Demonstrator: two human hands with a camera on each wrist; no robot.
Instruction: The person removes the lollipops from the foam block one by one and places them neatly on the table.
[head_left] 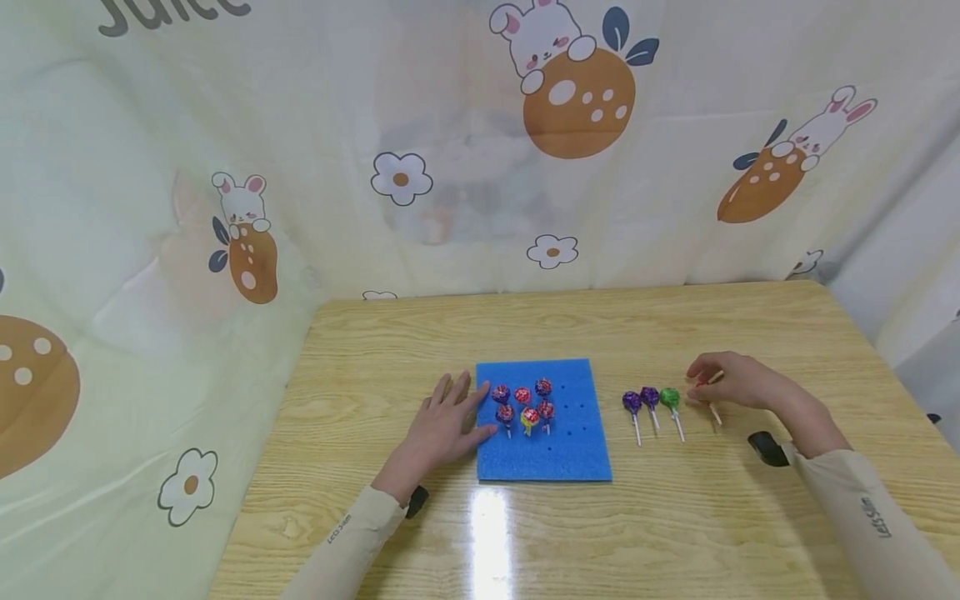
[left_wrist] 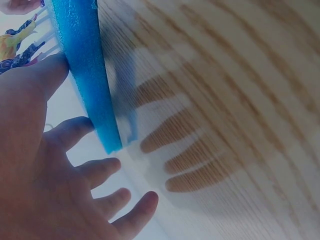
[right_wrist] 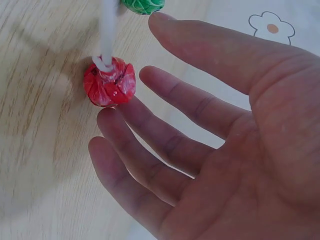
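At the far left, a pale fabric curtain printed with rabbits, brown fruit and flowers (head_left: 315,175) is hanging, and it is also running behind the light wood-grain table (head_left: 375,333). Your left hand (head_left: 446,427), coming out of a beige sleeve with dark lettering (head_left: 337,542), is lying with its fingers spread wide; its thumb and index finger are touching the left edge of the flat blue foam board (head_left: 540,465), and the other fingertips are extending past it.

On the board, six wrapped lollipops are standing on white sticks in two rows of three. A red-and-white lollipop (head_left: 522,395) is occupying the middle of the back row, a yellow-and-red lollipop (head_left: 529,417) the middle of the front row, and four dark red-and-blue lollipops (head_left: 505,412) are flanking them. Small dark holes are showing to their right.

Right of the board, two shiny purple lollipops (head_left: 632,402) and a shiny green lollipop (head_left: 670,397) are lying side by side on the table, sticks pointing your way.

Farthest right, your right hand (head_left: 738,382) is hovering around a red foil-wrapped lollipop (right_wrist: 110,86). Its fingers are curving loosely, with the thumb standing well apart, and the fingertips are meeting or nearly meeting the candy; you cannot tell whether they are touching it.
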